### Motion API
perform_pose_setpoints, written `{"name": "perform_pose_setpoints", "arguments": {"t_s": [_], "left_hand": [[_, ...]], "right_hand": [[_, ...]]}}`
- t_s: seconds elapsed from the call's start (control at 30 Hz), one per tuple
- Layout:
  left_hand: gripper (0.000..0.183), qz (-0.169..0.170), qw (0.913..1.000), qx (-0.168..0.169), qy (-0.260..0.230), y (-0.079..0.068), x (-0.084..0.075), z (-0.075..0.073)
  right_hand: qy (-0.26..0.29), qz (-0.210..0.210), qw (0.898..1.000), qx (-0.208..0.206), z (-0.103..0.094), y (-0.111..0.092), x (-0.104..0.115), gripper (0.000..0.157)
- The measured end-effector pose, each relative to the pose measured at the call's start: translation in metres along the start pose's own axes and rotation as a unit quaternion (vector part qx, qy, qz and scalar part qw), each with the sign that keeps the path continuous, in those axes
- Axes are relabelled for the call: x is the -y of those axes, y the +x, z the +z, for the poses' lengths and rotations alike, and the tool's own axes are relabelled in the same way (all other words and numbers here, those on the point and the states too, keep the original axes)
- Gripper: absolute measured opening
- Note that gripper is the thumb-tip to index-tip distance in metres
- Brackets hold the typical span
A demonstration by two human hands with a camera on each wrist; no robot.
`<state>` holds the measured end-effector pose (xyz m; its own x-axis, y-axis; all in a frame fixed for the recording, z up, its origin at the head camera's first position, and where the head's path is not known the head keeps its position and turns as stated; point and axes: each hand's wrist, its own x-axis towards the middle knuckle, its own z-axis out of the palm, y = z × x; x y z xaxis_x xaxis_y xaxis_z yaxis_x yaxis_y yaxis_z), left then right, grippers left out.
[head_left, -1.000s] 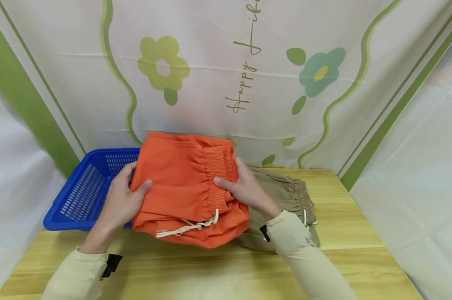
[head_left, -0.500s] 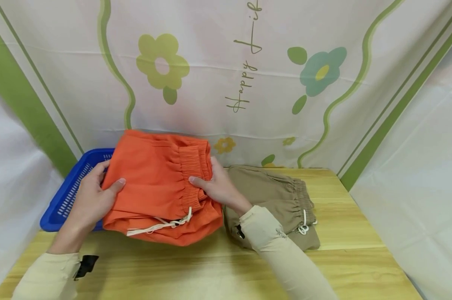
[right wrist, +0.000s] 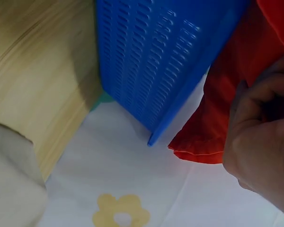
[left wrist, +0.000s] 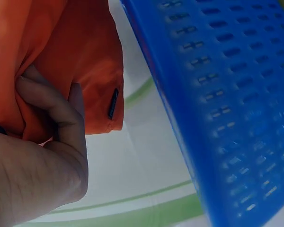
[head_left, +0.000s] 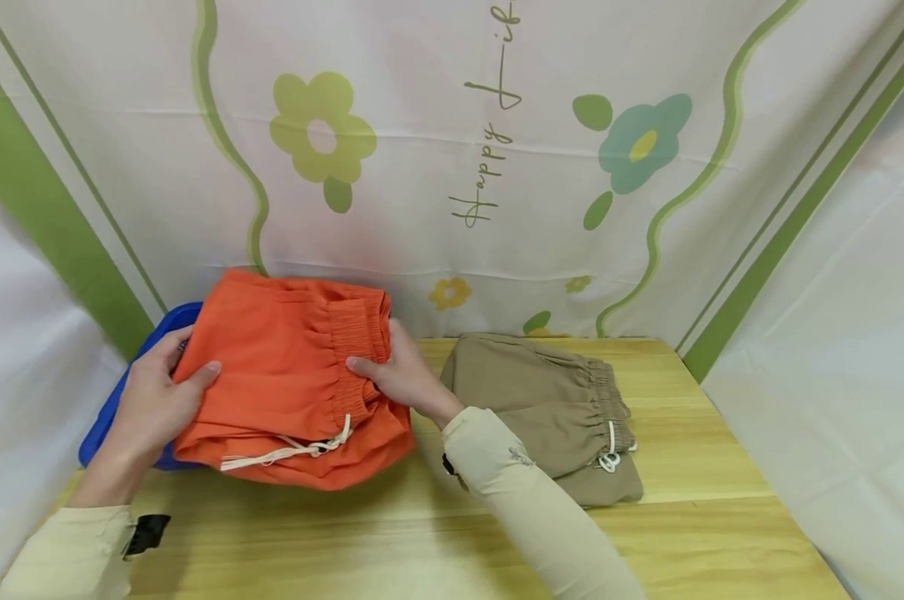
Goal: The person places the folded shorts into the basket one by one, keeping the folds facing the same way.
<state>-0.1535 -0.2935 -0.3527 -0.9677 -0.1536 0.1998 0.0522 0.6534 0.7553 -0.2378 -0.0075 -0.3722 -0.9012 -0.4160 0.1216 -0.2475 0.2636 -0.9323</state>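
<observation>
Folded orange drawstring shorts (head_left: 272,358), with a gathered waistband and a pale cord, are held up between both hands in the head view. My left hand (head_left: 155,396) grips their left edge, thumb on top and fingers tucked beneath. At the waistband side my right hand (head_left: 410,371) pinches the cloth, its thumb lying over the elastic. Under and behind the shorts is a blue plastic basket (head_left: 114,408), mostly covered by them. In the left wrist view, the fingers (left wrist: 52,101) curl into the orange cloth beside the basket's slotted wall (left wrist: 227,94).
Folded khaki shorts (head_left: 534,408) with a white cord lie on the wooden table (head_left: 699,417), right of the orange ones, partly behind the right forearm. A white curtain (head_left: 422,125) with printed flowers hangs at the back of the table.
Both hands have carried the orange shorts leftward until they cover most of the blue basket. More of the khaki shorts now shows. The grip looks the same.
</observation>
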Motion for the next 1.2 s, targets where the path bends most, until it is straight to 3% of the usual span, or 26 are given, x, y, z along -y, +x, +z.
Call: {"name": "perform_pose_setpoints", "arguments": {"t_s": [0.47,0.77,0.97,1.2], "left_hand": [[0.063,-0.019,0.9998,0.000,-0.007,0.008,0.027,-0.011],[0.062,-0.015,0.9995,0.001,0.027,0.015,0.037,-0.017],[0.062,-0.023,0.9984,0.034,0.038,0.022,0.044,-0.018],[0.061,-0.024,0.9965,0.065,0.047,0.026,0.052,-0.020]], "right_hand": [[-0.007,0.022,1.000,0.017,0.024,0.016,0.004,0.054],[-0.028,0.047,0.999,0.004,0.038,0.023,-0.001,0.056],[-0.076,0.056,0.996,-0.006,0.044,0.028,-0.002,0.060],[-0.158,0.097,0.983,-0.012,0.054,0.034,0.000,0.068]]}}
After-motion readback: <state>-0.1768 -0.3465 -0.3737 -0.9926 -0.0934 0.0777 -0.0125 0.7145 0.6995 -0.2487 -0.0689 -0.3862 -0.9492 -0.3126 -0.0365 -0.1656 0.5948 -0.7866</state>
